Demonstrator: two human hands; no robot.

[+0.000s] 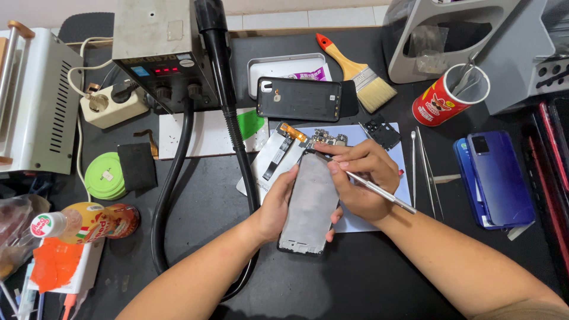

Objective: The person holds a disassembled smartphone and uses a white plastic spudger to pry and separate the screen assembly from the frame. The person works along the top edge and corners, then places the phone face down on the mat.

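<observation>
My left hand [276, 206] grips the left edge of an opened phone frame [309, 201], its grey inner metal plate facing up, tilted above a pale blue work mat [396, 178]. My right hand [363, 178] holds a thin metal tool [379, 192] like a pen, its tip touching the frame's top edge. Just beyond the frame lie a small circuit board [329, 137] and an orange flex cable [293, 131] on a white panel [274, 155].
A dark phone back cover [299, 98], a paintbrush [355, 70], a red can holding tools [447, 98], tweezers [427, 169] and blue phones [498, 178] lie behind and right. A hot-air station [157, 50] with its black hose [234, 130] stands left, with a green tape roll [105, 176] and bottle [89, 222].
</observation>
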